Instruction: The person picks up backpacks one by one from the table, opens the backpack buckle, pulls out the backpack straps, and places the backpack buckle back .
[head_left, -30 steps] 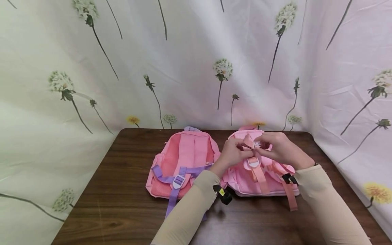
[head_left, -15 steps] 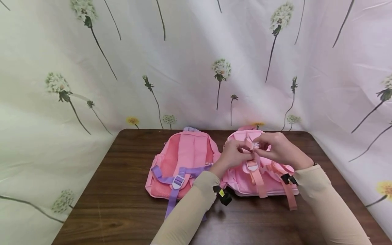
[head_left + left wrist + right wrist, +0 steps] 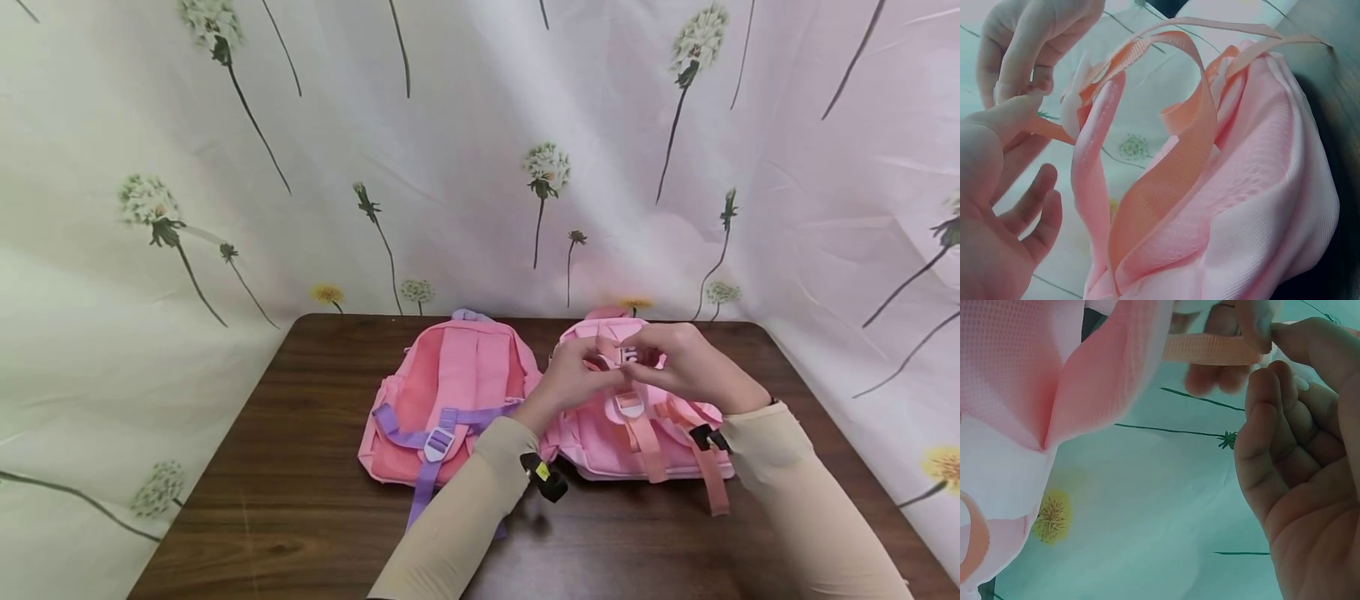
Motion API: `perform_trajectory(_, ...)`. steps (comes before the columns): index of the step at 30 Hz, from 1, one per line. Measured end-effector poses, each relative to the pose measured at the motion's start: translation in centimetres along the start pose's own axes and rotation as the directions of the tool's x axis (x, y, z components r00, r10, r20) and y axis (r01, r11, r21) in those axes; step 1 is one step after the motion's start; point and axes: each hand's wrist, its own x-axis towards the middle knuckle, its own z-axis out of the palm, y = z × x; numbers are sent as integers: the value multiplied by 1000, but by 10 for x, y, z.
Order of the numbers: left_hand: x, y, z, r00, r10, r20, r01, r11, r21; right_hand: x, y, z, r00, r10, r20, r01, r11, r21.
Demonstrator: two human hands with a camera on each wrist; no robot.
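Observation:
Above a pink backpack [image 3: 592,446] on the right, both hands meet at a small white plastic buckle [image 3: 628,356] on a peach strap. My left hand [image 3: 572,377] pinches the strap between thumb and fingers beside the buckle. From the other side, my right hand [image 3: 686,367] pinches the buckle's end with thumb and forefinger. Fingers largely hide the buckle, so I cannot tell how its parts join. In the right wrist view the peach webbing [image 3: 1216,350] stretches from the padded strap to the fingertips. A white strap adjuster [image 3: 630,406] hangs below the hands.
A second pink backpack [image 3: 420,375] with purple straps [image 3: 426,475] lies to the left, close against the first. Another peach strap [image 3: 708,479] dangles toward the front of the brown table [image 3: 285,467]. A flower-printed curtain [image 3: 450,167] encloses the back and sides.
The strap loop that stood above the left fingers has sunk among them. The adjuster below has swung slightly left, then right. Both hands stay nearly in place.

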Motion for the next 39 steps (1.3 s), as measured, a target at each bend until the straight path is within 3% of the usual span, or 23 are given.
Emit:
perform_trajectory(7,0,-1,0,999,33,-2,-33,998,51,1,-4,-1,999,22,26,-21,1000,-1)
perform_trajectory(16,-1,1,-3,1000,-17,18,15,997,74,1,-6,-1,996,35,76,-34,999,-19)
perform_trajectory(28,-4,-3,-2,1000,5,14,-6,994,110,1,-9,-2,993,41,112,-40,999,-14)
perform_trajectory(34,-4,-1,-3,1000,20,19,-23,980,200,1,-11,-2,992,71,104,-68,997,-29)
perform_trajectory(39,-4,1,-2,1000,-5,23,-1,961,277,0,-11,-3,989,106,104,-101,994,-45)
